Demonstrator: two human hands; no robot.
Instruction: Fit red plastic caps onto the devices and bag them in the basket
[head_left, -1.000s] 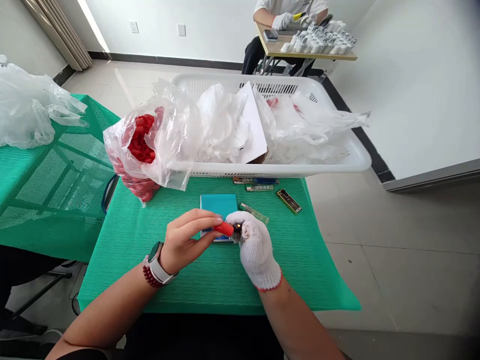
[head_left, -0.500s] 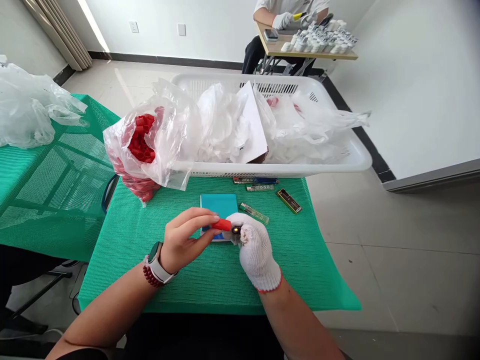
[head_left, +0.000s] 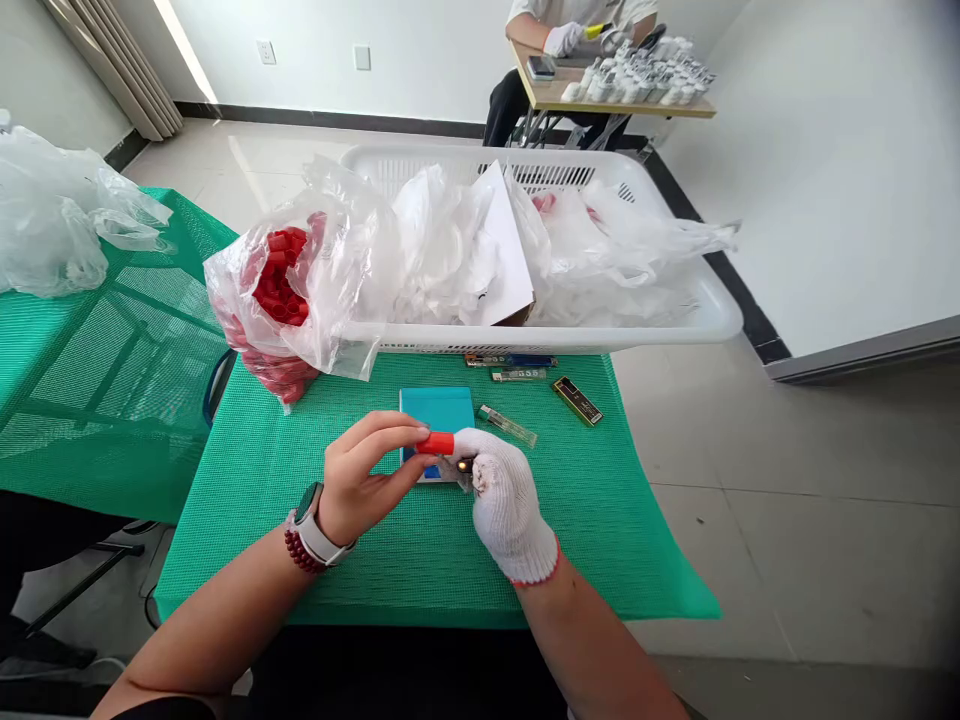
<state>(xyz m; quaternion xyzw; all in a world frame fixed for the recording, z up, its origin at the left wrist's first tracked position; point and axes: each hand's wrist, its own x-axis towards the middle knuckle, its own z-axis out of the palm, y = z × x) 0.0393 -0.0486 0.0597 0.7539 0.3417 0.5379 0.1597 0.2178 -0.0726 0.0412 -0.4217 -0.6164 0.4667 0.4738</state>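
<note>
My bare left hand (head_left: 364, 480) pinches a small red cap (head_left: 436, 443) between thumb and fingers. My right hand (head_left: 502, 495), in a white knit glove, is closed round a small lighter (head_left: 463, 466) with a tiny flame showing at its top. The red cap is right beside the lighter's head, over a teal box (head_left: 438, 408) on the green mesh table (head_left: 300, 560). A watch and a bead bracelet are on my left wrist.
A clear bag of red caps (head_left: 277, 290) leans on a white basket (head_left: 712, 310) stuffed with plastic bags. Several lighters (head_left: 577, 400) lie in front of the basket. Another person works at a far table (head_left: 600, 95). More bags sit on the left table (head_left: 60, 220).
The red cap has shifted slightly left and up off the lighter's head. Both hands have drifted a little leftward; the flame stays lit.
</note>
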